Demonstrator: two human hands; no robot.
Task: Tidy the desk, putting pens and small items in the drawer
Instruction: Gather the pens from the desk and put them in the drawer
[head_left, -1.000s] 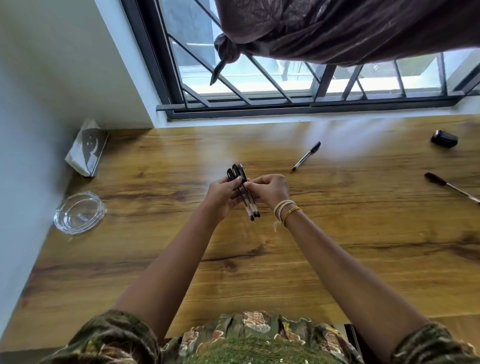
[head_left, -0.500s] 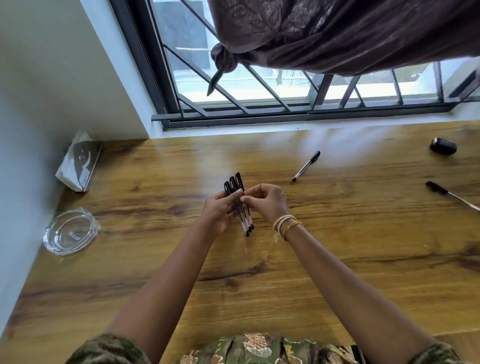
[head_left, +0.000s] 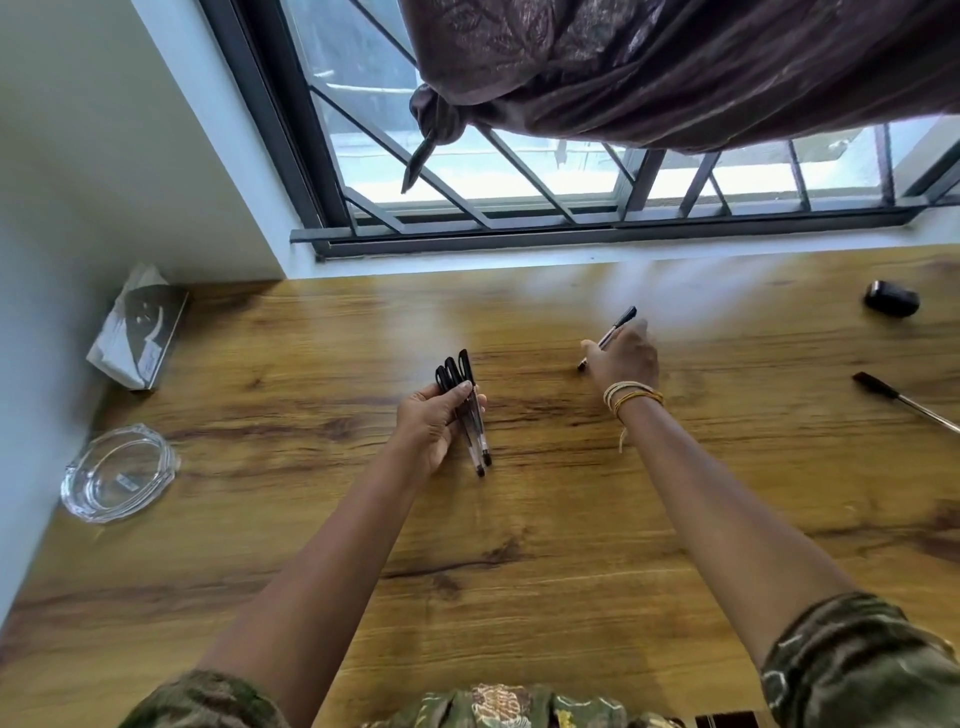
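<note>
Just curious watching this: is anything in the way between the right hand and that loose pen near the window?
Nothing visible. The right hand is already at the pen, its fingers over the barrel, on bare desk.

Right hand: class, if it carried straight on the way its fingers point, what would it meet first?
The right hand is already at the single pen lying on the desk. That pen comes first, though contact is unclear from this view.
</note>
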